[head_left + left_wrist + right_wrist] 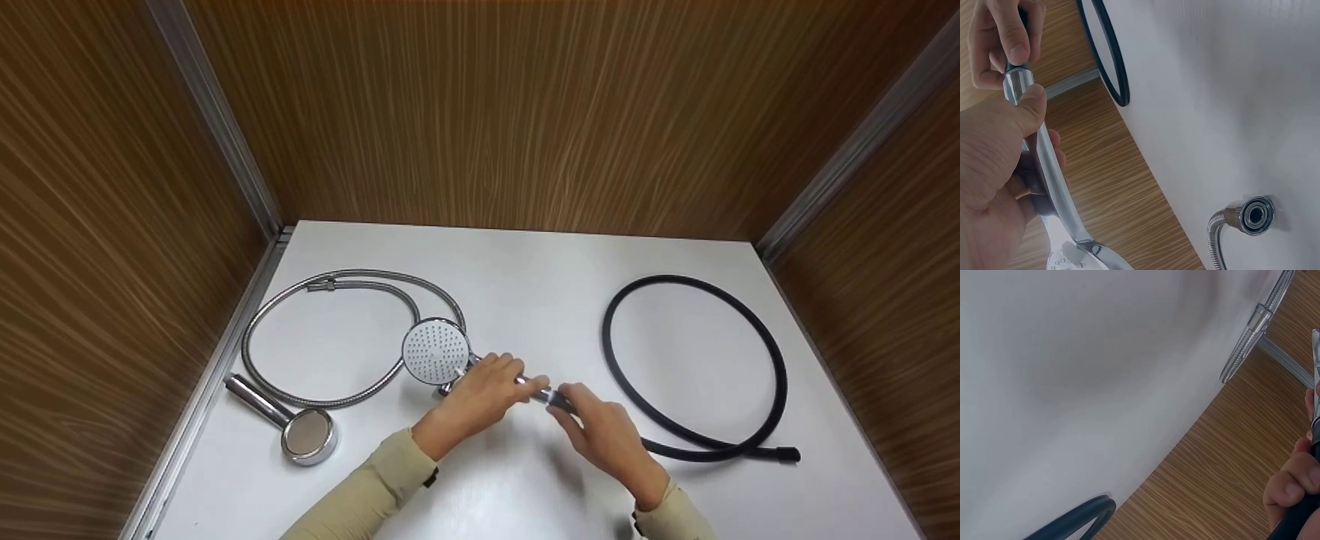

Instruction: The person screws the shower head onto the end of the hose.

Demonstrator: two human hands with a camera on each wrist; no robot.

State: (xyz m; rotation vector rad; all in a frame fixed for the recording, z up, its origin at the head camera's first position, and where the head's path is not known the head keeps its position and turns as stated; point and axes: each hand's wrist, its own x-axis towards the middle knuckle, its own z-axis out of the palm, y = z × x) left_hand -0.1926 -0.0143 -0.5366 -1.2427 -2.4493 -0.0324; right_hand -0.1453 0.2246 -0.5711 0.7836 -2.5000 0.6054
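My left hand [480, 394] grips the chrome handle of a shower head [435, 351] with a round, light-coloured spray face. In the left wrist view the handle [1057, 174] crosses my palm, thumb laid along it. My right hand [604, 435] holds the end of a black hose [667, 279] against the handle's lower end. Fingers [1292, 481] curl around that black end at the edge of the right wrist view. Handle and hose meet between my two hands; whether they are screwed together is hidden. Both are raised over the white table [540, 285].
A coiled metal hose [360, 272] lies at the left, passing behind the raised shower head. Another shower head [306, 435] rests at the front left, its handle pointing to the back left. Wood-grain panels [487, 112] enclose the table at the back and sides.
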